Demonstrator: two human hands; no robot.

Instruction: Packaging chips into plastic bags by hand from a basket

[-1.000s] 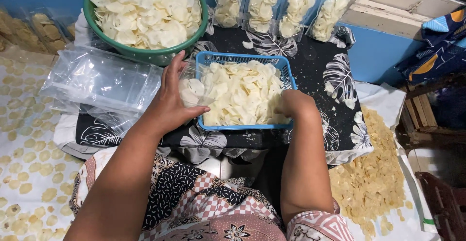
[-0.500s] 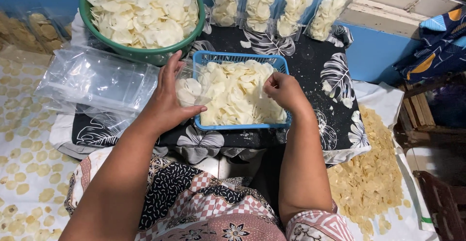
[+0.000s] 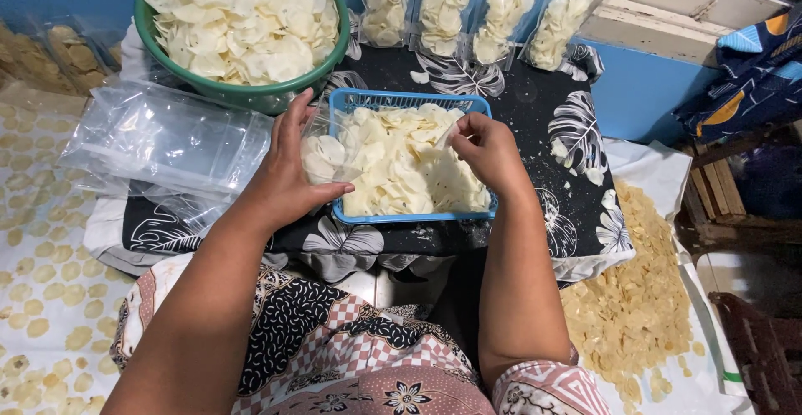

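Black cloth w/ white leaf print covers a low table seen from above, w/ a person's two bare arms reaching over it. At top left sits a green bowl heaped w/ pale raw chips; a stack of empty clear bags lies just below it. Four filled clear packs stand in a row along the back edge. Centre: a blue basket full of the same pale chips. Left hand is wrapped around a small clear bag at the basket's left rim, part-filled, thumb below, fingers spread along its side. Right hand is pinched shut on a few chips above the pile. Change vs. a second ago: right hand was dug low into the basket's right side; half a sec ago it had risen w/ chips; now it sits higher and a bit further left, nearer the bag. Left hand and bag barely moved. So a fresh pinch of chips has been lifted clear of the pile, while the bag stays put at the rim.
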